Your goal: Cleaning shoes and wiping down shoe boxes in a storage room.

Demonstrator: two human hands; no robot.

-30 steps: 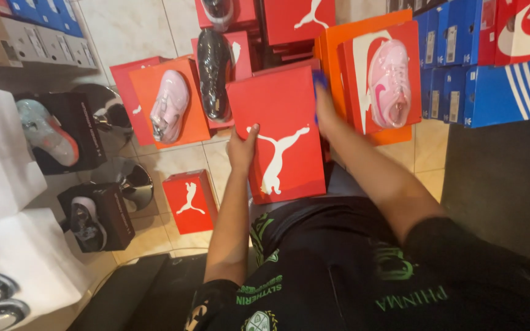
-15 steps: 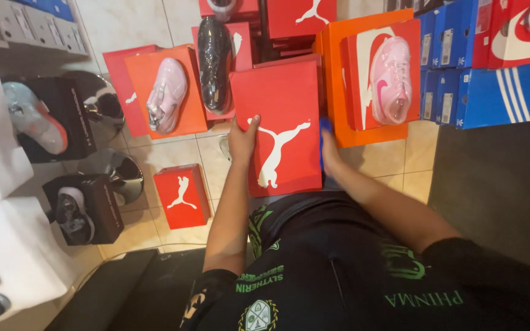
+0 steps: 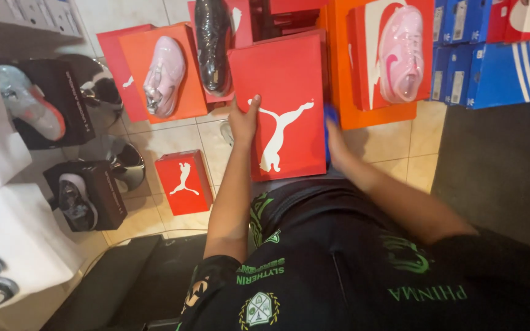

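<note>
The left hand and right hand are clasped on the sides of the big red shoebox, now drawn closer to the body. The small red box is left untouched on the tiles.

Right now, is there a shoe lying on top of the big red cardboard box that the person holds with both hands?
No, the lid of the big red cardboard box is bare, gripped only by the left hand and right hand.

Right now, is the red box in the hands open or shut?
Shut: the red box has its lid fully on, left hand and right hand gripping its sides.
</note>
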